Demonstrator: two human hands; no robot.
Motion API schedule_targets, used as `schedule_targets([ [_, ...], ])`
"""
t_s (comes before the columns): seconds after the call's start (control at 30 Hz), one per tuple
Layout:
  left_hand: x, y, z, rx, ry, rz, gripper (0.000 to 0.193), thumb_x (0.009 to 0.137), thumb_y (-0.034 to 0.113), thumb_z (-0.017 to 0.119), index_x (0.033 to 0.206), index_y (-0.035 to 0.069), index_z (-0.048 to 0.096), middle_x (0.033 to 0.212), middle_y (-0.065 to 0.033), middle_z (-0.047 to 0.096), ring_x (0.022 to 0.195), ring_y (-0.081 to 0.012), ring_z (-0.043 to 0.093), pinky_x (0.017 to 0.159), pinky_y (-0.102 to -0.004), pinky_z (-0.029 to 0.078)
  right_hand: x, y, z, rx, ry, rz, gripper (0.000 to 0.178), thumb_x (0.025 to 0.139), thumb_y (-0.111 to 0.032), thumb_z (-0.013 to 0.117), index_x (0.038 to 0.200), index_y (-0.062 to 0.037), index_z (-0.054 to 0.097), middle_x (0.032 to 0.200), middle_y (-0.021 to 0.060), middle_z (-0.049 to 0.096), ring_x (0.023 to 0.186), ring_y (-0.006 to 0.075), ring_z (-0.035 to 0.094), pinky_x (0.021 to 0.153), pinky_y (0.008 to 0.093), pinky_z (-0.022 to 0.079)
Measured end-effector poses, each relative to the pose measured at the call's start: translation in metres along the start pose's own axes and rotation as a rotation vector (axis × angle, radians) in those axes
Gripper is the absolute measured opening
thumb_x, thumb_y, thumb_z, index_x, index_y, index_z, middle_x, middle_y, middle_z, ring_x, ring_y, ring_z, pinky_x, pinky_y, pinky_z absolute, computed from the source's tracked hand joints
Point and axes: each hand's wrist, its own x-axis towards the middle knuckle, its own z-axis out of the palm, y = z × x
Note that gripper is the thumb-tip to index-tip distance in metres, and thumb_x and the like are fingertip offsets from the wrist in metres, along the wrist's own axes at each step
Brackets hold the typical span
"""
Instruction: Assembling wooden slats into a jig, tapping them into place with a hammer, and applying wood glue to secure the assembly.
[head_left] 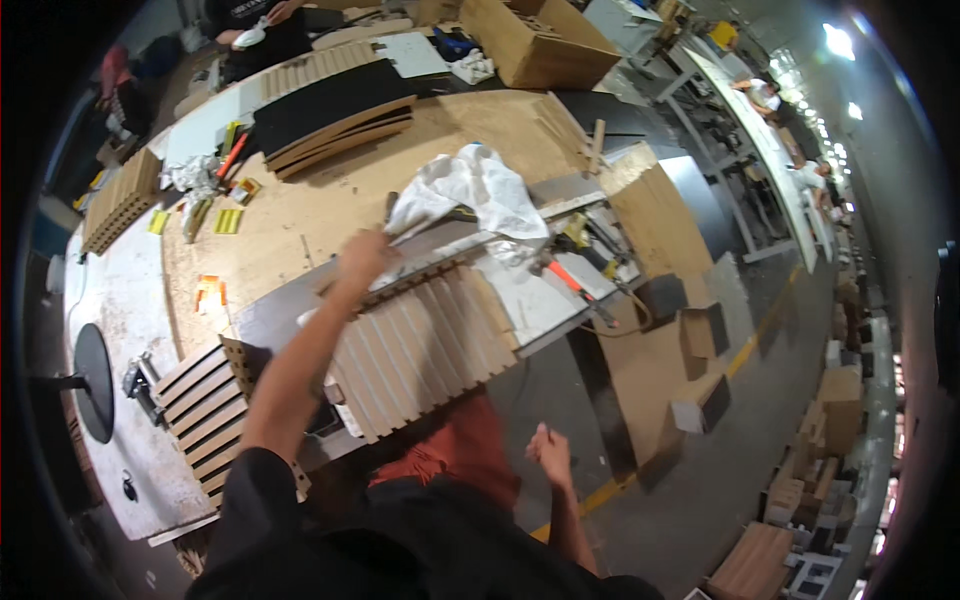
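Note:
My left hand (366, 257) reaches across the slatted tan strips (424, 345) at the bench edge. Its fingers are blurred, and whether they hold anything I cannot tell. Just beyond it a crumpled white cloth (480, 190) lies partly over a dark tool. The strips lie side by side, with pale grey lines between them and notched ends. My right hand (551, 454) hangs low over the floor, right of my red-clothed legs, its fingers curled in. What it may hold is hidden.
Red-handled pliers (570, 280) rest on the bench's right part. Black panels (330, 112) are stacked farther back, near a cardboard box (540, 42). More slatted strips (205, 415) stand left, by a round black disc (94, 383). Another person (258, 35) works across the table.

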Motion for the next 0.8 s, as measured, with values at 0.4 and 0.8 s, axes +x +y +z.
schedule_targets([
  [0.4, -0.151, 0.06, 0.05, -0.624, -0.021, -0.036, 0.026, 0.093, 0.026, 0.056, 0.098, 0.001, 0.065, 0.075, -0.0207, 0.065, 0.075, -0.0395, 0.064, 0.069, -0.0461, 0.051, -0.047, 0.002, -0.047, -0.212, 0.114, -0.086, 0.038, 0.1, -0.031, 0.055, 0.075, -0.0023, 0.059, 0.062, 0.0023, 0.057, 0.054, 0.0129, 0.055, 0.049, 0.0282, 0.041],
  [0.8, -0.3, 0.131, 0.167, -1.886, -0.34, -1.309, 0.051, 0.104, 0.034, 0.036, 0.131, -0.008, 0.047, 0.135, -0.024, 0.052, 0.126, -0.0379, 0.051, 0.107, -0.0476, 0.042, 0.158, -0.246, 0.102, -0.511, -0.163, -1.257, 0.021, 0.093, -0.024, 0.06, 0.094, -0.0032, 0.063, 0.093, 0.0163, 0.067, 0.084, 0.0385, 0.065, 0.072, 0.0466, 0.052],
])
